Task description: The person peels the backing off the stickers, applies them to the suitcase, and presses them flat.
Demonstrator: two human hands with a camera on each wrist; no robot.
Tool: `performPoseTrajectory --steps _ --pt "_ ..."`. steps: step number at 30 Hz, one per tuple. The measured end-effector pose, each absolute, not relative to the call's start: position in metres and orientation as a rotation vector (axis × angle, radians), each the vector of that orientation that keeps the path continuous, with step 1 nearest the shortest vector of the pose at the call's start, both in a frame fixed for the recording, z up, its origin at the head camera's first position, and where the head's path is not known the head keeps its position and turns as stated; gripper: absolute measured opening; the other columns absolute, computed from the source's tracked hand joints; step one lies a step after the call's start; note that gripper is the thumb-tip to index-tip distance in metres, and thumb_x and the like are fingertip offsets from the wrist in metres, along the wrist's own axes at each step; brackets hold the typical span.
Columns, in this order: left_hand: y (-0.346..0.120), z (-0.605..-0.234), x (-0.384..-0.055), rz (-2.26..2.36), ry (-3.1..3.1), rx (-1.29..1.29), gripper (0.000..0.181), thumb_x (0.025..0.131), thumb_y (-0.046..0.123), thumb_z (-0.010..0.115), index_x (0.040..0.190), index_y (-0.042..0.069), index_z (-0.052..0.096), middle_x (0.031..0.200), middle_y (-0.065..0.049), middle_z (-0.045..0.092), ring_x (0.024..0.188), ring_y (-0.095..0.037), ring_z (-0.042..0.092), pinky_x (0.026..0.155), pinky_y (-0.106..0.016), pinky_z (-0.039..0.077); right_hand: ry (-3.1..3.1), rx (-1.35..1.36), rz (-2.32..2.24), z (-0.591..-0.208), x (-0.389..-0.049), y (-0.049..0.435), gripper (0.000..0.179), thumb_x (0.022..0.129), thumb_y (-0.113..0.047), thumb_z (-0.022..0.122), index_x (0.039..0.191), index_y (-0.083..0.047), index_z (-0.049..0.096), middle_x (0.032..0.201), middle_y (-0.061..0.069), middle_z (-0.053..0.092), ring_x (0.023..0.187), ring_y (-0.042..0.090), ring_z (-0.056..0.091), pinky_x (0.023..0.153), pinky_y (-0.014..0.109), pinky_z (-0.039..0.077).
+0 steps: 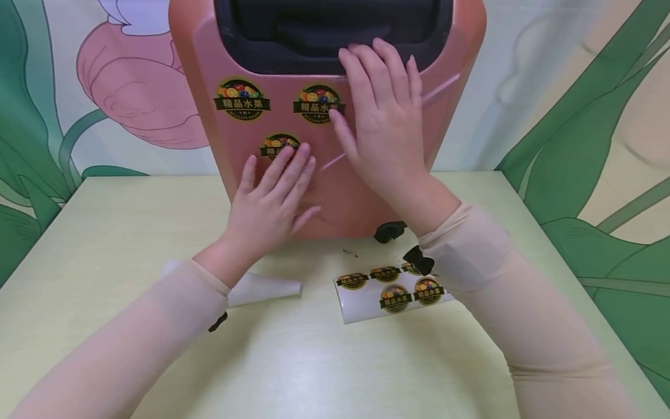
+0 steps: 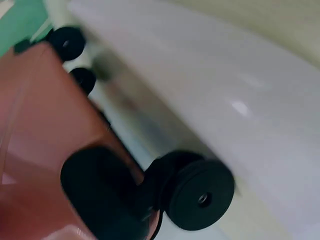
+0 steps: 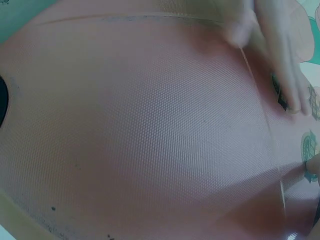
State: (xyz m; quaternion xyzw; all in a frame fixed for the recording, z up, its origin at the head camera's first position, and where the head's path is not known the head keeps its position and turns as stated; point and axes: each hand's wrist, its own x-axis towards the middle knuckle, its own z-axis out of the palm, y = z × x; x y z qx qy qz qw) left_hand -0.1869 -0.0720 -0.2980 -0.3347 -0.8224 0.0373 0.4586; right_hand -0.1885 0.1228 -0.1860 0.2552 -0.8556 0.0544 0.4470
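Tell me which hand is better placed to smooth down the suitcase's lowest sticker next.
Probably the left hand: its fingertips cover part of the lowest sticker, while the right hand is higher on the suitcase, its thumb over the edge of another sticker.

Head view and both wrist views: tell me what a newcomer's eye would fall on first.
The pink suitcase looms at the top centre of the head view, with three round fruit stickers on its front. The left grip covers part of the lowest sticker; the right grip overlaps the upper-right sticker. In the left wrist view, a black wheel stands out, lower middle.
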Motion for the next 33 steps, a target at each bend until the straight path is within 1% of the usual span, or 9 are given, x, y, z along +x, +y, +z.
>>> performPoseTrajectory --steps 6,10,16,19,22,23,29,31,33 --pt "-0.076 -0.288 -0.188 0.019 -2.080 -0.723 0.067 0.097 0.047 0.036 0.149 0.007 0.018 0.154 -0.009 0.017 0.141 -0.027 0.012 0.107 -0.056 0.009 -2.113 0.624 0.130 -0.185 -0.188 0.123 0.055 0.097 -0.038 0.038 0.139 -0.002 0.038 0.139 0.016 0.040 0.134 0.029 0.024 0.111 0.042 0.002" --pt "-0.076 -0.287 -0.190 0.012 -2.056 -0.727 0.068 0.095 0.046 0.044 0.149 0.010 0.021 0.153 -0.009 0.020 0.140 -0.027 0.013 0.106 -0.056 0.009 -2.103 0.625 0.130 -0.184 -0.187 0.124 0.054 0.097 -0.037 0.038 0.139 -0.002 0.038 0.139 0.016 0.040 0.134 0.029 0.024 0.111 0.043 0.002" --pt "-0.078 -0.288 -0.194 0.007 -1.987 -0.743 0.063 0.093 0.044 0.051 0.147 0.020 0.030 0.152 -0.008 0.023 0.139 -0.026 0.018 0.105 -0.058 0.011 -2.116 0.627 0.131 -0.184 -0.187 0.125 0.054 0.097 -0.038 0.038 0.139 -0.002 0.038 0.139 0.016 0.040 0.134 0.029 0.024 0.111 0.042 0.002" --pt "-0.078 -0.290 -0.194 0.016 -1.978 -0.764 0.058 0.094 0.041 0.051 0.146 0.027 0.030 0.154 -0.009 0.017 0.139 -0.030 0.016 0.106 -0.059 0.010 -2.120 0.628 0.131 -0.185 -0.187 0.125 0.055 0.097 -0.038 0.038 0.139 -0.002 0.038 0.139 0.016 0.040 0.134 0.030 0.025 0.111 0.042 0.001" --pt "-0.076 -0.292 -0.194 0.012 -1.978 -0.782 0.056 0.095 0.038 0.051 0.146 0.030 0.030 0.154 -0.012 0.014 0.139 -0.033 0.014 0.106 -0.060 0.010 -2.122 0.627 0.131 -0.185 -0.188 0.125 0.055 0.097 -0.039 0.038 0.139 -0.003 0.038 0.139 0.016 0.040 0.134 0.030 0.025 0.111 0.042 0.001" --pt "-0.076 -0.293 -0.194 0.004 -1.985 -0.786 0.057 0.095 0.038 0.051 0.146 0.029 0.029 0.154 -0.012 0.013 0.139 -0.034 0.013 0.106 -0.060 0.009 -2.123 0.627 0.130 -0.185 -0.188 0.125 0.055 0.097 -0.039 0.038 0.139 -0.003 0.038 0.139 0.016 0.040 0.134 0.030 0.025 0.111 0.042 0.002" --pt "-0.078 -0.296 -0.191 0.016 -2.063 -0.743 0.067 0.096 0.040 0.045 0.149 0.008 0.020 0.155 -0.009 0.013 0.141 -0.028 0.011 0.108 -0.055 0.007 -2.109 0.631 0.131 -0.187 -0.189 0.122 0.054 0.098 -0.038 0.037 0.139 -0.003 0.038 0.139 0.015 0.040 0.134 0.029 0.025 0.111 0.043 0.004" --pt "-0.078 -0.297 -0.191 0.051 -2.067 -0.735 0.063 0.098 0.038 0.041 0.148 0.007 0.020 0.154 -0.008 0.016 0.141 -0.026 0.013 0.108 -0.053 0.008 -2.102 0.632 0.130 -0.187 -0.189 0.122 0.054 0.098 -0.037 0.038 0.139 -0.002 0.038 0.139 0.016 0.040 0.134 0.029 0.025 0.111 0.043 0.004" --pt "-0.078 -0.299 -0.190 0.092 -2.056 -0.754 0.054 0.100 0.030 0.038 0.148 0.008 0.024 0.153 -0.007 0.021 0.140 -0.024 0.017 0.108 -0.052 0.011 -2.100 0.630 0.129 -0.187 -0.188 0.121 0.053 0.098 -0.036 0.038 0.139 -0.002 0.038 0.139 0.016 0.040 0.134 0.029 0.025 0.111 0.043 0.004"
